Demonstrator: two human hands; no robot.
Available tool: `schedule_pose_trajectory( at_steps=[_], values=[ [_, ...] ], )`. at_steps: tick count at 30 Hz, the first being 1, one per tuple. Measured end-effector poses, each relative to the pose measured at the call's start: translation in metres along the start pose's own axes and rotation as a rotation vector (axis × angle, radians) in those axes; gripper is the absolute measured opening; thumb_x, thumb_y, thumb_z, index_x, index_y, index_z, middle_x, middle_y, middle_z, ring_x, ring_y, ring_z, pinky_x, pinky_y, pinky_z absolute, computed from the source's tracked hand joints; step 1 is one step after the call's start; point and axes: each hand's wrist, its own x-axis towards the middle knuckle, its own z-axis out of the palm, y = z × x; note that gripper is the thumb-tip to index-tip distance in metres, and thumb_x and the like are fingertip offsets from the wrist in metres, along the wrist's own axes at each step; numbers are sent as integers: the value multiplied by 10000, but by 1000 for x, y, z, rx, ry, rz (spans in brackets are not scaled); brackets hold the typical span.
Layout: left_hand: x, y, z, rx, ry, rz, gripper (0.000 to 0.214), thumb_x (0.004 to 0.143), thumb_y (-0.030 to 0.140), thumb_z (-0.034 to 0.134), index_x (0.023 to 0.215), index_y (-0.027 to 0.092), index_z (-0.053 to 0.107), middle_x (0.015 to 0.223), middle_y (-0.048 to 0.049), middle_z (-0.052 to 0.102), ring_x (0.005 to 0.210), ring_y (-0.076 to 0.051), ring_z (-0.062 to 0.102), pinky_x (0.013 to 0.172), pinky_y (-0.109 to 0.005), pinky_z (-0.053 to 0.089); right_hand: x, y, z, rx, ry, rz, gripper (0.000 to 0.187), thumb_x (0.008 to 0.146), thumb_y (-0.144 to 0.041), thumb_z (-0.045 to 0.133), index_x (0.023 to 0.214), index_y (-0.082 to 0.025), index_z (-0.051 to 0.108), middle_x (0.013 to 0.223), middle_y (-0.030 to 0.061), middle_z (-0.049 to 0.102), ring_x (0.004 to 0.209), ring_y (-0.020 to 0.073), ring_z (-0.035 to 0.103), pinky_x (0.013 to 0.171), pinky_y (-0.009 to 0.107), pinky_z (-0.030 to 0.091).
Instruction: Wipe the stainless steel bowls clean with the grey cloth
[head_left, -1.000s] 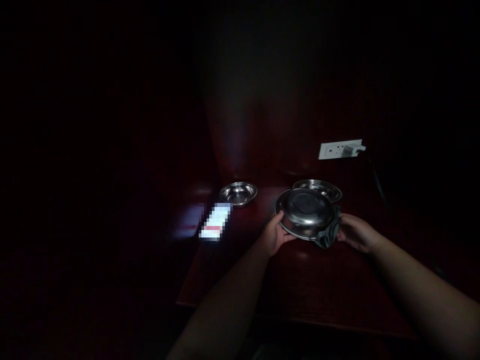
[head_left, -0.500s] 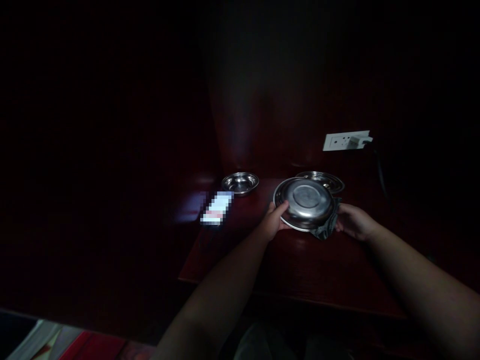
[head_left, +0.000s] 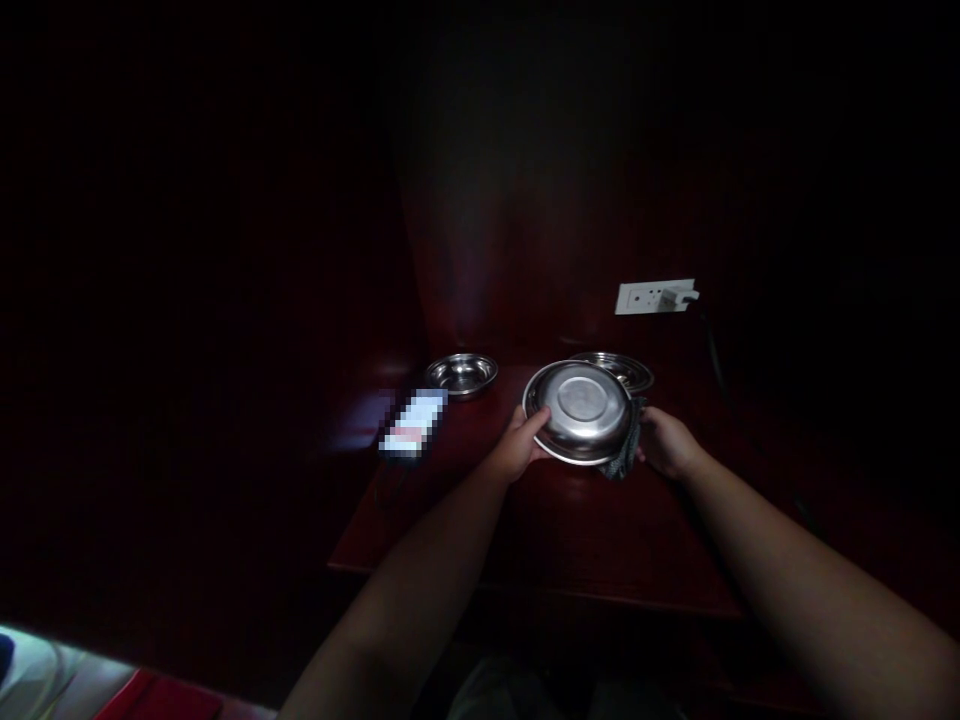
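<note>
A steel bowl [head_left: 581, 410] is held tilted above the dark red table [head_left: 570, 530], its underside turned toward me. My left hand [head_left: 517, 445] grips the bowl's left rim, thumb on the outside. At the bowl's right side my right hand [head_left: 664, 440] is closed on a dark patterned cloth [head_left: 622, 455], which is pressed against the rim. Behind the held bowl another steel dish [head_left: 626, 368] lies on the table, partly hidden.
A small steel bowl [head_left: 461, 373] sits at the back left of the table. A lit, blurred phone-like slab [head_left: 412, 425] lies near the left edge. On the back wall is a white socket [head_left: 649, 297] with a plug and dark cable. The room is very dark.
The bowl has tipped further, so its flat base faces me more squarely. Both hands stay on it. My view has shifted, moving everything a little left in the frame.
</note>
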Motion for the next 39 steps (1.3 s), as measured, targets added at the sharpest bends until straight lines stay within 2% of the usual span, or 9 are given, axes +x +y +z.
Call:
schedule_pose_trajectory(
  at_steps=[3,9,14,19,23,25,27,32,39],
  values=[
    [6,-1,-3,36,11,5,462,712,408,658,1084,222,456,1041,-79,599,860,-222,630,708,-460,531,2,0,1,54,48,40,143,677,-304,435,585,-198,455,390,-18,451,292,91,391,272,203,263],
    [10,-1,-6,43,33,-19,476,700,393,676,1077,221,443,1025,-74,604,852,-213,634,733,-477,522,6,3,2,58,76,-2,222,758,-374,497,628,-197,463,395,-30,457,283,84,377,269,203,236],
    [7,3,-5,57,48,-19,453,721,396,654,1082,217,447,1004,-78,609,833,-214,637,727,-472,520,4,4,5,-36,90,-70,366,771,-495,522,570,-196,458,346,-22,444,278,85,366,282,213,242],
    [6,5,-5,55,72,-24,438,737,404,635,1090,215,456,968,-61,614,767,-186,641,699,-428,528,3,3,7,-87,129,-65,362,807,-472,494,566,-201,498,355,-20,467,293,100,382,299,231,276],
    [5,5,-5,53,99,-15,395,739,382,637,1058,194,498,952,-57,619,765,-171,634,699,-368,523,5,3,6,1,169,-52,266,818,-393,523,653,-197,595,488,7,594,478,134,543,487,239,452],
    [5,5,-4,53,128,7,368,744,367,634,1040,186,512,943,-55,624,778,-165,628,708,-340,516,6,2,7,47,202,-40,230,822,-366,530,717,-190,635,629,26,668,615,145,606,610,236,493],
    [5,5,-3,46,163,51,342,748,342,635,1028,182,522,926,-48,631,789,-157,623,733,-320,506,4,0,9,61,216,-20,224,825,-357,532,745,-185,652,718,39,696,679,149,628,656,233,503],
    [6,5,-1,9,213,122,269,766,296,617,996,171,557,885,-34,649,811,-145,619,810,-307,480,-2,-5,17,149,181,41,221,838,-331,514,758,-174,647,759,58,705,677,159,644,670,258,525],
    [11,5,-3,13,230,174,275,750,297,637,990,169,599,987,-57,663,917,-170,616,870,-322,457,-7,-6,23,292,69,144,197,842,-304,504,853,-152,627,692,62,691,622,166,643,629,289,537]
  ],
)
